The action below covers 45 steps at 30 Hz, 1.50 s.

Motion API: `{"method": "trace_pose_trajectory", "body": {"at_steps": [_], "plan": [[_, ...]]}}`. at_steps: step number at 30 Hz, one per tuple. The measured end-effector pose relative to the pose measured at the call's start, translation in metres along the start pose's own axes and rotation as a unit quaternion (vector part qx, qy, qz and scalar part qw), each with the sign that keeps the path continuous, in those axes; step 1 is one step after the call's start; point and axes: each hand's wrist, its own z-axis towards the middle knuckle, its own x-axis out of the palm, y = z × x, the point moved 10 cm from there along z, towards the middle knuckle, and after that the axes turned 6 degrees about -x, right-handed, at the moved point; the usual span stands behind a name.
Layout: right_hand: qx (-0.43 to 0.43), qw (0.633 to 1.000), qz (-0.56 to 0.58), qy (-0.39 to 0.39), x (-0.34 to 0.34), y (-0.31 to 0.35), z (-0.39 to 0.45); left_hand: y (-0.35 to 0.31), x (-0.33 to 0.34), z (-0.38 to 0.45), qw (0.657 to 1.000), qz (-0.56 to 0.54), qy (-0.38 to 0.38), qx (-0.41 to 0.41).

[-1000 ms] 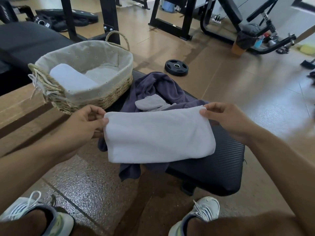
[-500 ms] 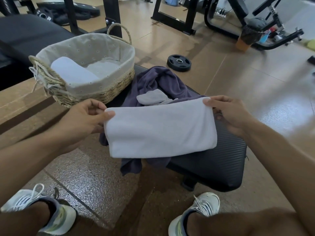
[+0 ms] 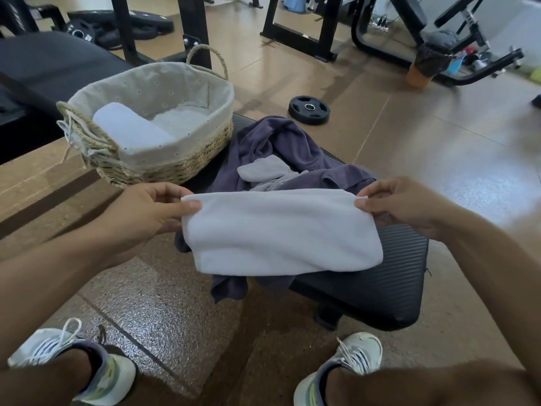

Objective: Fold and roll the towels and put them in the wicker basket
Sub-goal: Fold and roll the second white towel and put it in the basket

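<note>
Here, both hands are holding a folded white towel [image 3: 278,232] up by its top edge, stretched level between them. The left hand [image 3: 149,209] is pinching the towel's top left corner, thumb lying on the near face and fingers curling behind it. The right hand [image 3: 401,206] is pinching the top right corner in the same way, a tip of cloth poking out above the thumb. The towel's lower part is hanging over a purple towel [image 3: 292,150] that is lying crumpled on the black tabletop [image 3: 380,288], with a small grey cloth [image 3: 263,171] sitting on top of it. The basket [image 3: 164,159] is standing at the tabletop's far left end, just beside the purple towel, and a rolled towel [image 3: 128,127] is lying inside it against the left wall.
</note>
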Motion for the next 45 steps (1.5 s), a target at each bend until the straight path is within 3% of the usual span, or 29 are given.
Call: {"method": "trace_pose_trajectory", "body": {"at_steps": [7,20,24,30,34,38,42,45], "plan": [[-0.025,0.998,-0.014,-0.064,-0.004,-0.002,0.010,0.001,0.008,0.002,1.000,-0.014,0.022,0.010],[-0.042,0.995,-0.055,0.071,0.019,-0.002,0.011,-0.009,0.015,-0.003,0.999,-0.015,0.023,0.041],[-0.057,0.995,-0.069,0.046,0.019,0.002,0.011,-0.010,0.017,-0.006,0.999,-0.008,0.031,0.041],[-0.105,0.989,0.098,0.047,0.015,0.024,-0.006,-0.009,0.016,-0.014,0.998,0.010,0.044,0.035],[-0.126,0.969,0.196,0.081,0.015,0.040,-0.022,-0.002,0.024,-0.022,0.995,0.043,0.089,-0.023],[-0.128,0.973,0.152,0.117,0.015,0.044,-0.035,-0.007,0.029,-0.035,0.990,0.046,0.132,-0.013],[-0.144,0.965,0.175,0.130,0.009,0.048,-0.045,-0.023,0.035,-0.050,0.980,-0.031,0.197,0.002],[-0.132,0.965,0.172,0.144,0.009,0.049,-0.047,-0.026,0.030,-0.048,0.980,-0.056,0.192,-0.012]]}}
